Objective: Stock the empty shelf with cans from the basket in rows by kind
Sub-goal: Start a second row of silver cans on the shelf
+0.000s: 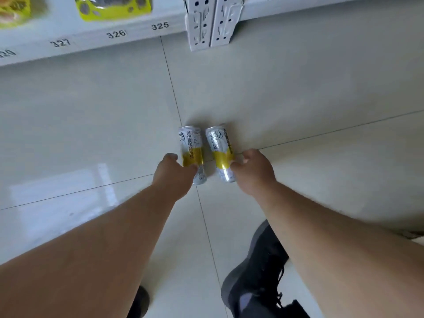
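Head view, left to right: your left hand (173, 174) grips one white-and-yellow can (191, 152); your right hand (253, 172) grips its twin (220, 150). Both hang over the floor (91, 115), short of the shelf (96, 31). Risk: fingertip holds low on slick cans could slip.

Two white-and-yellow cans (191, 152), two yellow packets (113, 6)
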`<state>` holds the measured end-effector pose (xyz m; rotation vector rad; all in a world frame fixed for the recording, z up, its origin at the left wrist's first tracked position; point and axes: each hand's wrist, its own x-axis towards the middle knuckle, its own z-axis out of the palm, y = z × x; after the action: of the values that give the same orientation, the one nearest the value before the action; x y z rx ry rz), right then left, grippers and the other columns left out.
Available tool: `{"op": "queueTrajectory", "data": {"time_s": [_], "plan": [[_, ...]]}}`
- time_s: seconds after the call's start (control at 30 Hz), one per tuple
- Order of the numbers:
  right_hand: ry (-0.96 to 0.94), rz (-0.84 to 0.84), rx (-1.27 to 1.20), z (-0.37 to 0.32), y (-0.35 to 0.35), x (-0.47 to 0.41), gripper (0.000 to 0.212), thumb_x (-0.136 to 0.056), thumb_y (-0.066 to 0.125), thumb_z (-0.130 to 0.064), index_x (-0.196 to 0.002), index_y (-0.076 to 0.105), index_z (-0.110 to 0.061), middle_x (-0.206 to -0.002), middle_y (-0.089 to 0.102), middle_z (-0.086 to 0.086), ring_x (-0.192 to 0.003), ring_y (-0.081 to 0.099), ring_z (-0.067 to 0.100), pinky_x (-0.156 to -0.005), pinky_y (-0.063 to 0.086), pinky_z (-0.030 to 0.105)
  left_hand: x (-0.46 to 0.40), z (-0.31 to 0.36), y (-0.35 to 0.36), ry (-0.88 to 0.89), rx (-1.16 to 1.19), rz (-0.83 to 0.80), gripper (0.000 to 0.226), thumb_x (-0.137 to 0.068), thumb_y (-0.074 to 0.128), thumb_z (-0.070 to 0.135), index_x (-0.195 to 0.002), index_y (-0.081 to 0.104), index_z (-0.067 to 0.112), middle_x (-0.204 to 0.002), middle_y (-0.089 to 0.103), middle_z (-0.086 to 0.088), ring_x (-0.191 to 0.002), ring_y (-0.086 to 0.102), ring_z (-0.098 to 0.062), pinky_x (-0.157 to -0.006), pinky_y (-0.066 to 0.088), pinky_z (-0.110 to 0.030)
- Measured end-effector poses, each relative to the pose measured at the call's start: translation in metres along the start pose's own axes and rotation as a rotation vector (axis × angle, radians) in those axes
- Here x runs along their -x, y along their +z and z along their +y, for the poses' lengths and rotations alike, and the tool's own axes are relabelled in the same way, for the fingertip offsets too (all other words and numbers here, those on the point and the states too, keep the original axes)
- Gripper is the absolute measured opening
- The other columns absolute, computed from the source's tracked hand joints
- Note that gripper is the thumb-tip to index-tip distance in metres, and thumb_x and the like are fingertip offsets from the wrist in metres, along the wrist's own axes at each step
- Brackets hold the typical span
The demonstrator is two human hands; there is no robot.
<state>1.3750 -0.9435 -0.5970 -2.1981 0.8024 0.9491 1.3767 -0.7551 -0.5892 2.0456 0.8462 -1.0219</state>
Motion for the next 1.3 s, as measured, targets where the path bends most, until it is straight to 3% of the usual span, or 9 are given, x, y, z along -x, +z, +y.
{"op": "queueTrajectory", "data": {"time_s": [0.07, 0.23, 0.37, 0.47, 0.63, 0.83, 1.03, 1.13, 1.3], "plan": [[-0.01, -0.013, -0.05, 0.004, 0.006, -0.008, 0.032, -0.09, 0.068, -0.029, -0.118, 0.062, -0.015, -0.113, 0.068, 0.002, -0.108, 0.065, 0.028, -0.089, 0.053, 0.036, -0.009, -0.004, 0.007, -0.004, 0.009, -0.003, 0.072, -0.085, 0.072, 0.041, -0.146, 0.044, 0.014, -0.132, 0.06, -0.004, -0.1, 0.059, -0.021, -0.081, 0.05, -0.032], [-0.04, -0.108, -0.16, 0.003, 0.02, -0.015, 0.03, -0.075, 0.084, -0.036, -0.093, 0.062, -0.028, -0.088, 0.07, -0.011, -0.083, 0.069, 0.011, -0.078, 0.057, 0.031, -0.022, -0.001, 0.019, 0.004, 0.072, -0.02, 0.053, -0.075, 0.079, 0.046, -0.114, 0.056, 0.019, -0.103, 0.065, 0.007, -0.083, 0.061, -0.008, -0.06, 0.046, -0.026], [-0.024, -0.204, -0.26, -0.002, 0.032, -0.019, 0.058, -0.061, 0.085, -0.053, -0.111, 0.075, -0.025, -0.095, 0.079, -0.007, -0.087, 0.076, 0.011, -0.083, 0.064, 0.037, -0.028, 0.006, 0.02, -0.018, 0.136, -0.017, 0.048, -0.074, 0.085, 0.04, -0.108, 0.059, 0.018, -0.097, 0.066, 0.003, -0.083, 0.064, -0.012, -0.057, 0.047, -0.025], [0.013, -0.268, -0.331, -0.006, 0.03, -0.015, 0.033, -0.078, 0.087, -0.03, -0.108, 0.079, -0.019, -0.094, 0.08, 0.0, -0.087, 0.078, 0.016, -0.083, 0.063, 0.035, -0.027, 0.005, 0.009, -0.021, 0.175, -0.086, 0.036, -0.075, 0.085, 0.035, -0.103, 0.067, 0.02, -0.093, 0.072, 0.0, -0.083, 0.069, -0.015, -0.057, 0.049, -0.023], [-0.005, -0.321, -0.365, -0.029, 0.007, 0.023, 0.014, -0.08, 0.086, -0.029, -0.09, 0.08, -0.02, -0.089, 0.081, 0.003, -0.085, 0.079, 0.02, -0.085, 0.063, 0.04, 0.015, 0.015, -0.032, 0.011, 0.21, -0.115, 0.03, -0.077, 0.084, 0.036, -0.098, 0.067, 0.022, -0.09, 0.072, 0.0, -0.083, 0.069, -0.015, -0.059, 0.049, -0.024], [-0.063, -0.35, -0.387, -0.097, -0.064, 0.115, 0.038, -0.069, 0.087, -0.036, -0.094, 0.077, -0.01, -0.089, 0.077, 0.016, -0.087, 0.078, 0.03, -0.083, 0.062, 0.049, 0.125, 0.05, -0.125, 0.073, 0.251, -0.055, 0.053, -0.075, 0.086, 0.035, -0.114, 0.051, 0.024, -0.101, 0.062, 0.003, -0.084, 0.062, -0.012, -0.059, 0.045, -0.024], [-0.128, -0.414, -0.525, -0.195, -0.168, 0.267, 0.077, -0.055, 0.091, -0.043, -0.119, 0.062, -0.01, -0.109, 0.073, 0.016, -0.097, 0.075, 0.027, -0.081, 0.059, 0.042, 0.278, 0.107, -0.259, 0.203, 0.338, -0.033, 0.062, -0.074, 0.086, 0.033, -0.118, 0.042, 0.027, -0.102, 0.062, 0.001, -0.086, 0.065, -0.013, -0.059, 0.05, -0.025], [-0.21, -0.398, -0.594, -0.249, -0.225, 0.359, 0.071, -0.058, 0.088, -0.036, -0.118, 0.06, -0.01, -0.112, 0.072, 0.016, -0.097, 0.073, 0.025, -0.083, 0.056, 0.042, 0.362, 0.132, -0.329, 0.299, 0.4, -0.051, 0.057, -0.075, 0.087, 0.033, -0.117, 0.048, 0.03, -0.1, 0.065, 0.004, -0.087, 0.067, -0.012, -0.062, 0.054, -0.025], [-0.374, -0.407, -0.614, -0.324, -0.291, 0.501, 0.053, -0.064, 0.086, -0.033, -0.109, 0.068, -0.013, -0.096, 0.077, 0.008, -0.098, 0.073, 0.03, -0.092, 0.054, 0.046, 0.5, 0.148, -0.435, 0.465, 0.589, -0.042, 0.037, -0.082, 0.08, 0.045, -0.109, 0.056, 0.036, -0.093, 0.07, 0.006, -0.085, 0.068, -0.012, -0.072, 0.056, -0.028]]}}
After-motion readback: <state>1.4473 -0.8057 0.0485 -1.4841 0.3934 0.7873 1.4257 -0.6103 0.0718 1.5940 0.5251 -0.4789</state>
